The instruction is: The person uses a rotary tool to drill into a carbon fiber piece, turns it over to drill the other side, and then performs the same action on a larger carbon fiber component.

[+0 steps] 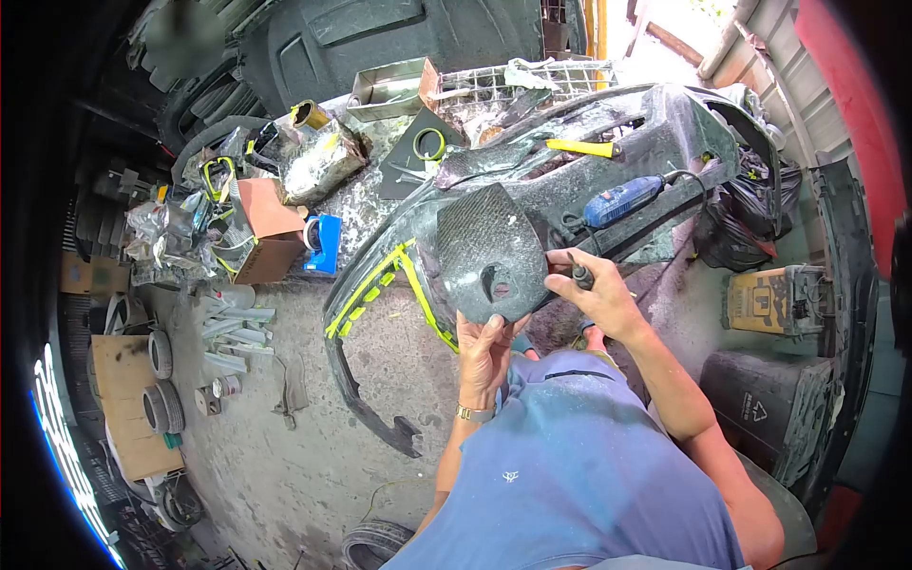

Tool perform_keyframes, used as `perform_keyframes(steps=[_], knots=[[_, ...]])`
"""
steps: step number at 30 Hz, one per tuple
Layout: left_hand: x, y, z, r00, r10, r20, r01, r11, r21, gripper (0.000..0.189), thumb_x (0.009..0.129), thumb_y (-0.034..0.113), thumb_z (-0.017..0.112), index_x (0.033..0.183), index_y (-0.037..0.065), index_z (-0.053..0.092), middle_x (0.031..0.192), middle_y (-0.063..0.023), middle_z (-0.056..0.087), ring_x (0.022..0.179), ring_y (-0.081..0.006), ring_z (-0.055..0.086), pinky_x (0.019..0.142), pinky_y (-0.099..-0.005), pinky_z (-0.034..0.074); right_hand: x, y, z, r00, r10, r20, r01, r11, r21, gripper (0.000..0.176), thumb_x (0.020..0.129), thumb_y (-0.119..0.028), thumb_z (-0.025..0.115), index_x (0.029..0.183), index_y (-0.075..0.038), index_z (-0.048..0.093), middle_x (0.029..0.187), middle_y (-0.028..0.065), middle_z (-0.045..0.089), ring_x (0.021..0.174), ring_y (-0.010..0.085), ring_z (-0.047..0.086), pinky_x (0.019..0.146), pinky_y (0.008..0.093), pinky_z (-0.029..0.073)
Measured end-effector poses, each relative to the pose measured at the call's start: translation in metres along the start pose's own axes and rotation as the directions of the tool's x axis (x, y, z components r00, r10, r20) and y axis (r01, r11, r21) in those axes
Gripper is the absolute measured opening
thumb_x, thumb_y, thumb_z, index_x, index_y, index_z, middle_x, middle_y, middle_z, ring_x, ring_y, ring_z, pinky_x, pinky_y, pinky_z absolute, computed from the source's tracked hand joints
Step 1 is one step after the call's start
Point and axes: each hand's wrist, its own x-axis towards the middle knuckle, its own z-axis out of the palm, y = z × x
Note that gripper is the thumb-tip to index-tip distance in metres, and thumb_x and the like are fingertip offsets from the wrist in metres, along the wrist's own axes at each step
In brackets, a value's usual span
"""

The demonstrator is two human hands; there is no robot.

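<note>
My left hand (pixel 483 356), with a watch on its wrist, grips the lower edge of a dark carbon-fibre-weave panel (pixel 484 233) with thumb on top. The panel is dusty and tilted towards me, and near its bottom is a small ragged hole (pixel 495 282). At its right edge, my right hand (pixel 600 296) is closed around a short dark pen-shaped tool (pixel 581 275); the exact kind I cannot tell. Behind the panel lies a large dusty car bumper (pixel 684 128), with yellow-green tape (pixel 418 280) along its left part.
On the bumper rest a blue corded power tool (pixel 622 201) and a yellow-handled tool (pixel 581 147). The cluttered bench holds a green tape roll (pixel 428 144), a blue tape dispenser (pixel 324 243) and a cardboard box (pixel 266 228). A yellow canister (pixel 774 300) and black bin (pixel 768 408) stand right.
</note>
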Motion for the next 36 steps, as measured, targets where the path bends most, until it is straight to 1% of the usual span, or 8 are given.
perform_keyframes(steps=[4,8,13,15,19,24,32,36], knots=[[0.001,0.004,-0.003,0.999,-0.028,0.033,0.023,0.987,0.161,0.077,0.077,0.003,0.071,0.141,0.008,0.029,0.135,-0.0122,0.048,0.123,-0.0281,0.052,0.104,-0.0469,0.044,0.003,-0.002,-0.009,0.997,0.038,0.063,-0.043,0.996,0.076,0.030,0.088,-0.016,0.072,0.110,0.003,0.065,0.096,-0.0004,0.065,0.092,0.0061,0.055,0.085,0.0255,0.045],[0.008,0.015,-0.025,0.989,-0.145,0.033,0.145,0.989,-0.002,0.068,0.088,0.046,0.063,0.138,0.004,0.043,0.133,-0.0144,0.053,0.123,-0.0325,0.051,0.106,-0.0492,0.040,0.004,-0.004,-0.022,0.981,-0.037,0.189,0.045,0.998,-0.037,0.026,0.088,-0.015,0.071,0.106,0.003,0.067,0.093,0.0000,0.065,0.088,0.0063,0.055,0.081,0.0251,0.046],[0.042,0.011,0.000,0.982,-0.065,-0.179,0.064,0.998,-0.009,0.045,0.093,0.028,0.063,0.130,0.004,0.050,0.127,-0.0113,0.058,0.113,-0.0245,0.059,0.097,-0.0433,0.049,0.015,0.010,-0.024,0.979,0.080,0.188,-0.063,0.994,-0.091,0.028,0.087,-0.014,0.071,0.107,0.004,0.064,0.092,0.0054,0.065,0.087,0.0107,0.058,0.081,0.0276,0.047],[0.050,-0.001,-0.004,0.971,-0.007,-0.240,0.020,0.998,0.052,0.043,0.092,0.021,0.065,0.129,0.005,0.050,0.126,-0.0101,0.058,0.111,-0.0227,0.060,0.095,-0.0416,0.050,0.016,0.026,-0.022,0.976,-0.193,-0.102,0.137,0.905,-0.402,0.036,0.083,-0.014,0.074,0.112,0.002,0.061,0.095,0.0113,0.061,0.089,0.0194,0.060,0.081,0.0299,0.047],[0.068,-0.029,-0.025,0.895,0.062,-0.442,-0.007,0.992,0.126,0.051,0.087,0.018,0.071,0.130,0.005,0.046,0.121,-0.0073,0.059,0.107,-0.0205,0.059,0.093,-0.0389,0.049,-0.011,0.057,-0.036,0.981,-0.193,-0.014,0.161,0.856,-0.492,0.031,0.089,-0.011,0.057,0.117,0.000,0.047,0.102,0.0155,0.053,0.095,0.0274,0.057,0.088,0.0344,0.045],[0.081,-0.060,-0.061,0.853,0.123,-0.507,-0.022,0.979,0.201,0.050,0.088,0.018,0.070,0.130,0.003,0.049,0.123,-0.0077,0.058,0.108,-0.0200,0.058,0.094,-0.0375,0.047,-0.029,0.101,-0.031,0.990,0.134,0.055,-0.090,0.868,-0.488,0.022,0.094,-0.016,0.051,0.109,-0.001,0.046,0.099,0.0217,0.050,0.091,0.0434,0.054,0.079,0.0452,0.045],[0.085,-0.076,-0.079,0.854,0.191,-0.483,-0.054,0.957,0.284,0.043,0.090,0.018,0.068,0.126,0.002,0.053,0.122,-0.0084,0.059,0.108,-0.0199,0.058,0.094,-0.0365,0.046,-0.019,0.118,-0.018,0.982,0.092,0.166,0.045,0.736,-0.676,0.030,0.091,-0.015,0.061,0.117,-0.002,0.052,0.099,0.0183,0.062,0.087,0.0374,0.062,0.071,0.0407,0.049],[0.082,-0.075,-0.071,0.845,0.199,-0.496,-0.051,0.954,0.296,0.045,0.089,0.018,0.068,0.126,-0.001,0.051,0.123,-0.0105,0.058,0.109,-0.0205,0.057,0.095,-0.0365,0.046,-0.008,0.105,-0.021,0.965,0.257,0.052,-0.145,0.688,-0.711,0.020,0.091,-0.016,0.062,0.104,-0.003,0.054,0.092,0.0159,0.063,0.082,0.0367,0.062,0.067,0.0419,0.048]])
